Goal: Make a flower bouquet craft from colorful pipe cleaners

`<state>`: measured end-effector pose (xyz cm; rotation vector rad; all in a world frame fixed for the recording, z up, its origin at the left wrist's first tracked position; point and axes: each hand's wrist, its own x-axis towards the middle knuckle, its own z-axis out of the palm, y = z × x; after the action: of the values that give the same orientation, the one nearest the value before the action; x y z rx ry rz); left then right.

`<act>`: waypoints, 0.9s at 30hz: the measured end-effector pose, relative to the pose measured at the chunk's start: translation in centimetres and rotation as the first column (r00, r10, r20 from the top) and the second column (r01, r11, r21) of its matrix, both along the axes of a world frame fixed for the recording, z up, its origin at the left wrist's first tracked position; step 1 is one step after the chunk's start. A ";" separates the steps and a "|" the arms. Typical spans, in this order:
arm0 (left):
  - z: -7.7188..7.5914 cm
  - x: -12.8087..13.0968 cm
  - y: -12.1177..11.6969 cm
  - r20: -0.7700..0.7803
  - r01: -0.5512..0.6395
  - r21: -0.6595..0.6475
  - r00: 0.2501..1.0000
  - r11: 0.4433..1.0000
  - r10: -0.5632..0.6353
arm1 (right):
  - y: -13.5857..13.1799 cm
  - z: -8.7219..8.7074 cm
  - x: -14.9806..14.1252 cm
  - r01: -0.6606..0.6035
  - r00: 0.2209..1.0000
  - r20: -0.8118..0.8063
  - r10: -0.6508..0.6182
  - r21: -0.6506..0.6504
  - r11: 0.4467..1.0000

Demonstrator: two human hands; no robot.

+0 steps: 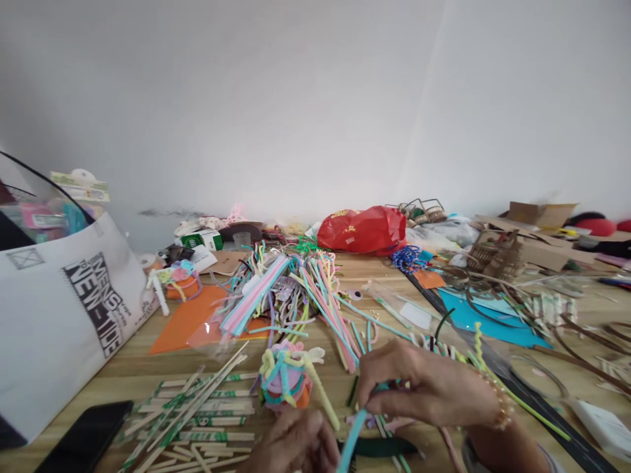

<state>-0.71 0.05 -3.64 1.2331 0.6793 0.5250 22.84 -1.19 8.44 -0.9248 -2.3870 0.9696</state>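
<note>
Left hand (pixel 296 443) cut off by the lower edge, its hold not discernible. Blue pipe cleaner (pixel 351 440) partly hidden by the right hand's fingers (pixel 374 376) and cut off below. Black smartphone (pixel 83 439) and white tote bag (pixel 64 315) cropped by the frame; contents of the clear plastic container (pixel 39 203) at upper left blurred.

A white canvas tote bag (pixel 64 315) printed with black lettering slumps at the left edge of the wooden surface (pixel 133 358), a black smartphone (pixel 86 437) just beside it. Farther back, a red plastic bag (pixel 362 230) sits near small woven baskets (pixel 421 210). An orange sheet (pixel 185 322) lies left, a blue sheet (pixel 486 322) right, with cardboard (pixel 547 249) behind it.
</note>
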 end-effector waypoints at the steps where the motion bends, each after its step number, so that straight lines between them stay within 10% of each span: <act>1: 0.6 0.0 0.0 0.065 0.002 -0.052 0.998 0.999 0.002 | 0.1 -0.2 -0.5 -0.026 0.999 0.048 0.025 0.018 0.999; 16: 2.7 0.4 1.3 -0.040 -0.039 0.124 0.998 0.992 0.045 | 0.1 -1.5 -2.5 0.261 0.914 0.189 -0.359 0.404 0.877; 27: 3.8 0.1 0.4 -0.003 0.036 0.070 0.999 0.997 -0.036 | -0.2 -2.3 -3.1 0.169 0.789 0.405 -0.462 0.580 0.797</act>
<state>-0.64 0.46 0.12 1.3098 0.6429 0.5215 19.76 -1.39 6.11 -1.4529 -2.5628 -0.1149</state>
